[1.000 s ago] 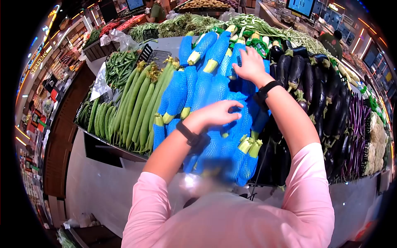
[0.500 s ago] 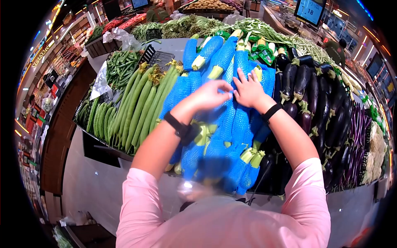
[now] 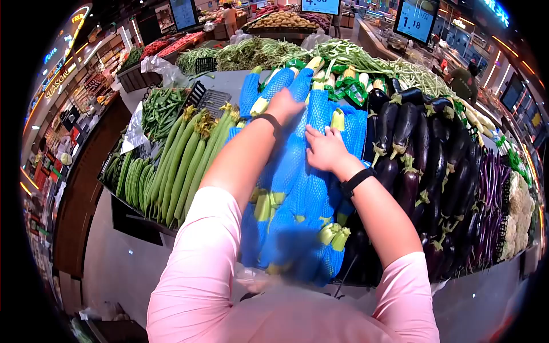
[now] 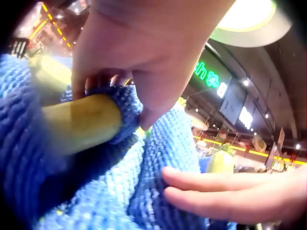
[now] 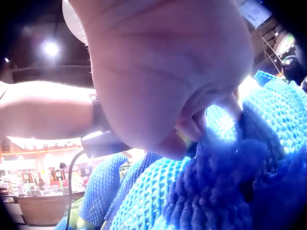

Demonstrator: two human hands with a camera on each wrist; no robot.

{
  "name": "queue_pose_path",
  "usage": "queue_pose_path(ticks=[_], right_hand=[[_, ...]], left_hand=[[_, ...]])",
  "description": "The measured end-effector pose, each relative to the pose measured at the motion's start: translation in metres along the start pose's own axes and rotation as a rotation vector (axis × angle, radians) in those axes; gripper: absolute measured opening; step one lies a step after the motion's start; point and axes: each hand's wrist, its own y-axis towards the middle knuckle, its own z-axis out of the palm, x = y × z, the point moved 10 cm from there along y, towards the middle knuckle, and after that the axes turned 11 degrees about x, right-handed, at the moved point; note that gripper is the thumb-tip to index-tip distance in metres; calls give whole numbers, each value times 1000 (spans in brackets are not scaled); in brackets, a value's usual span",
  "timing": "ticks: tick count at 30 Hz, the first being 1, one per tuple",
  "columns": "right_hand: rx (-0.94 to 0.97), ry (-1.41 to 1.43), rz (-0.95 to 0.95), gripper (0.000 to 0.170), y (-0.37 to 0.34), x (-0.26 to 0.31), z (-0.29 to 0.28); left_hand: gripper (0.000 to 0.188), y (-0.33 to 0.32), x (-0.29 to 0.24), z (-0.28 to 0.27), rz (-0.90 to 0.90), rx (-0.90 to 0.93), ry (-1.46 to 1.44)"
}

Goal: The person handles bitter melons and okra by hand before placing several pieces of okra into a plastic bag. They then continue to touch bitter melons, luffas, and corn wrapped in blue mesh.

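Zucchini in blue foam net sleeves [image 3: 286, 171] lie heaped in the middle of the stand, their pale green ends poking out. At the far part of the heap, my left hand [image 3: 284, 107] grips a netted zucchini; in the left wrist view its bare end [image 4: 88, 122] sticks out of the sleeve between thumb and fingers. Nearer my body, my right hand [image 3: 329, 150] rests on another netted zucchini [image 5: 206, 191], its fingertips against the blue net. Two straight fingers [image 4: 206, 187] of the right hand show beside the sleeves in the left wrist view.
Long green gourds [image 3: 183, 160] lie to the left and dark eggplants [image 3: 406, 128] to the right. Green-wrapped corn [image 3: 350, 86] and heaped green beans [image 3: 377, 63] stand behind. A black crate [image 3: 211, 103] sits back left. Cauliflower [image 3: 516, 211] is at the far right.
My left hand has moved away from my body to the far zucchini. The right hand has come back toward me, from the far end to the middle of the heap.
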Motion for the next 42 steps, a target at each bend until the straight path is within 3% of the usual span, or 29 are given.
queue_pose_path(ticks=[3,4,6,8,11,15,19,23,24,27,28,29,33,37,42], right_hand=[[-3,-39,-7,60,1,1,3],[13,-35,-10,60,1,2,0],[44,-17,-10,59,0,1,-1],[58,14,-7,59,2,2,-3],[63,-63,6,63,4,4,0],[81,-111,29,69,0,10,-1],[133,-113,54,73,2,14,-3],[83,-115,34,70,2,11,5],[96,-102,29,70,2,11,3],[101,-94,18,70,2,9,2],[107,-95,13,71,0,9,2],[113,-93,14,72,-2,7,1],[99,-81,16,71,-1,7,2],[96,-128,46,70,4,11,4],[170,-83,63,74,3,11,0]], left_hand=[[80,-2,-3,3,-32,190,67],[79,-10,-10,5,-46,332,44],[79,-8,-8,6,-145,358,-42],[72,-4,1,4,-216,321,-119],[67,17,29,17,-76,190,-410],[62,35,55,20,8,118,-492],[77,-27,5,9,-127,271,-91],[70,7,33,43,-234,541,-13],[102,5,32,45,-188,605,-52],[72,-21,11,5,-249,488,262],[80,-19,13,0,-244,509,201],[88,-17,15,-9,-194,462,-53],[59,41,51,-77,-49,21,0],[48,52,93,-43,-207,208,209],[41,25,76,-39,-245,244,256]])
